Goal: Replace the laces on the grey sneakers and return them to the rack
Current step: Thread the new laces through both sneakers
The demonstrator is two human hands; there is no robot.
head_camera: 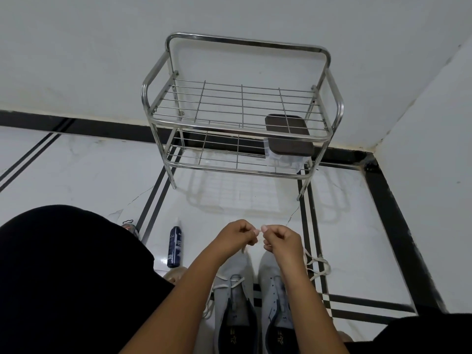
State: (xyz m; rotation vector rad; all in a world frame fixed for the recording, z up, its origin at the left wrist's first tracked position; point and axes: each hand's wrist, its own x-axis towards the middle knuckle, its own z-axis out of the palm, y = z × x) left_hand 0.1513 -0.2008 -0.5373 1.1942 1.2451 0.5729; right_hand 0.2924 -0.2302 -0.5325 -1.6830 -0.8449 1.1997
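Head view, person seated on the floor (242, 208), looking down over both forearms. Left hand (236, 236) and right hand (279, 241) are raised close together above the toes of the sneakers, fingers curled, each thumb and forefinger pinching something small and pale between them; it looks like a lace end, but it is too small to tell for sure. A pale lace (244, 249) drops from under the left hand toward the left sneaker (236, 284). Left sneaker and right sneaker (274, 282) stand side by side on the floor, toes pointing away from the person toward the rack (240, 116), just beside each other. Left sneaker has a white lace crossed through its upper eyelets; right sneaker shows bare eyelets. A loose white lace (318, 267) lies on the floor just right of the right sneaker. Rack is steel, two wire shelves, set against the wall, well apart from the sneakers; a clear box with a dark lid (288, 139) sits at the right end of its lower shelf. A dark blue bottle (175, 247) lies on the floor left of the sneakers, beside the person's black-clad knee (63, 264)
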